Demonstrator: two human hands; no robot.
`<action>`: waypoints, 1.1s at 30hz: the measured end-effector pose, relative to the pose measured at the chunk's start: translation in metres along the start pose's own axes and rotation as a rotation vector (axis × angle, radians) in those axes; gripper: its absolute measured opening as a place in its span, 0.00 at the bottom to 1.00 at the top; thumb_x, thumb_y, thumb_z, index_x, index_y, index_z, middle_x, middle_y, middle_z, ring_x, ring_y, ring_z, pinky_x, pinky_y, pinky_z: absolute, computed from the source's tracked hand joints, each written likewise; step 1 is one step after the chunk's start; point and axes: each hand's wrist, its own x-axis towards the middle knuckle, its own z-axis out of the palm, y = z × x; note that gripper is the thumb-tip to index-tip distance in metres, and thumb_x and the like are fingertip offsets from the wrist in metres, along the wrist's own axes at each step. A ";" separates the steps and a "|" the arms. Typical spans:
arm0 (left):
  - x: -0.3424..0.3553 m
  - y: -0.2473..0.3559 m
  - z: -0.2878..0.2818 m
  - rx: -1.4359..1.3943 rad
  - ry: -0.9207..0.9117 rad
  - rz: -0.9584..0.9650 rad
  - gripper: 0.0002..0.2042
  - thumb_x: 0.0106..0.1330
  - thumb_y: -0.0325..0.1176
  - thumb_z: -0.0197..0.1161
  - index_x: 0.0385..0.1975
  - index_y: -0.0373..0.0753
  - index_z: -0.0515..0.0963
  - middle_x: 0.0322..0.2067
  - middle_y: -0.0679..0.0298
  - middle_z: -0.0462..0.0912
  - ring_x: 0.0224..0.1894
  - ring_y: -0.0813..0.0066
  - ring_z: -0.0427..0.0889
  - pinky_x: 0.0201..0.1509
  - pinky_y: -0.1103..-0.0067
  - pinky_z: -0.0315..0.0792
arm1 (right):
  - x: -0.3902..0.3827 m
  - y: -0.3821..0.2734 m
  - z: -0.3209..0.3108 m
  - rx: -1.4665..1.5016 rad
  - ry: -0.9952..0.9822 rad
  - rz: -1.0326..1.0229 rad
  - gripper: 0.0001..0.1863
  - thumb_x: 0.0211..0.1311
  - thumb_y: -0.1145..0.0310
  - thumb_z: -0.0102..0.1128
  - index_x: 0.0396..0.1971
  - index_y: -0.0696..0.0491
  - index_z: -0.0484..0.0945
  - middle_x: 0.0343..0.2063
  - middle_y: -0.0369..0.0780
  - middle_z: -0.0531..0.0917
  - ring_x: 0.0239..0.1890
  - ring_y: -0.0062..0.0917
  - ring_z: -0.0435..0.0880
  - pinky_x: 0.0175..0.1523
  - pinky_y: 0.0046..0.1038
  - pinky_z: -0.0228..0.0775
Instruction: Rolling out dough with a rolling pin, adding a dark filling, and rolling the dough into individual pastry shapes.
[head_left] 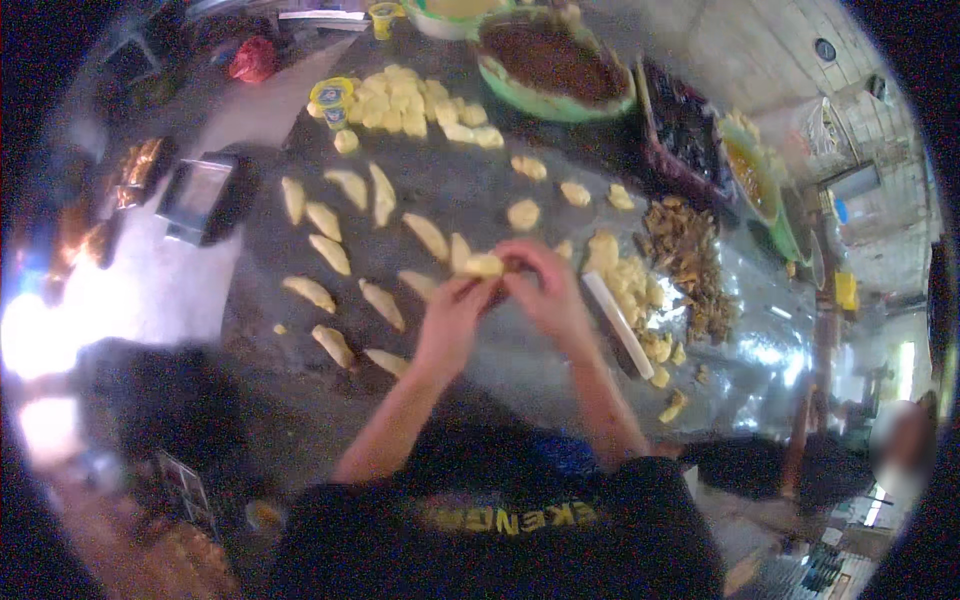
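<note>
My left hand (458, 313) and my right hand (537, 287) meet over the middle of the dark worktop (500, 370), fingers closed on a pale yellow dough piece (483, 264). Around them lie several elongated dough pieces (330, 255). Behind, a cluster of small dough rounds (395, 100) lies near a yellow-rimmed cup (331, 95). Just right of my right hand are a white rod (617, 323) and a heap of larger yellow dough (620, 275), beside a pile of brown shredded or chopped pieces (682, 250).
At the back are a green tub of brown filling (550, 65), a dark tray (680, 130) and bowls along the right (750, 180). A metal container (198, 195) and red plastic bag (252, 60) are to the left. A person (905, 440) is at the right edge.
</note>
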 end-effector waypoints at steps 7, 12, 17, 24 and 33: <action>-0.063 -0.036 0.047 0.733 0.196 0.261 0.13 0.58 0.20 0.62 0.44 0.33 0.77 0.36 0.62 0.83 0.40 0.77 0.81 0.46 0.79 0.76 | -0.100 -0.024 -0.045 -0.517 0.013 -0.476 0.18 0.50 0.79 0.64 0.43 0.54 0.78 0.47 0.43 0.78 0.48 0.32 0.79 0.51 0.31 0.73; -0.095 -0.057 0.071 0.608 0.074 0.208 0.15 0.58 0.21 0.63 0.47 0.33 0.76 0.40 0.62 0.81 0.44 0.76 0.79 0.49 0.80 0.75 | -0.155 -0.017 -0.069 -0.255 0.204 -0.358 0.15 0.51 0.80 0.62 0.41 0.52 0.77 0.45 0.42 0.80 0.47 0.36 0.80 0.51 0.32 0.74; -0.120 -0.078 0.100 0.522 -0.020 0.181 0.16 0.59 0.24 0.65 0.49 0.34 0.77 0.41 0.63 0.82 0.43 0.78 0.79 0.50 0.80 0.73 | -0.191 0.009 -0.089 -0.383 0.112 -0.615 0.19 0.52 0.81 0.60 0.45 0.52 0.77 0.46 0.42 0.80 0.50 0.40 0.79 0.54 0.34 0.73; -0.119 -0.078 0.111 0.950 0.029 0.095 0.13 0.57 0.27 0.68 0.42 0.33 0.80 0.36 0.64 0.84 0.39 0.81 0.79 0.45 0.81 0.74 | -0.222 0.022 -0.086 -0.441 0.337 -0.420 0.10 0.53 0.76 0.65 0.37 0.53 0.82 0.37 0.41 0.83 0.38 0.36 0.84 0.44 0.29 0.77; -0.057 -0.031 0.000 0.400 0.271 0.175 0.12 0.61 0.27 0.62 0.44 0.31 0.79 0.38 0.61 0.83 0.40 0.75 0.81 0.46 0.80 0.74 | -0.171 -0.032 -0.118 0.611 -0.055 0.058 0.09 0.57 0.68 0.66 0.32 0.59 0.83 0.28 0.40 0.84 0.27 0.22 0.81 0.30 0.21 0.72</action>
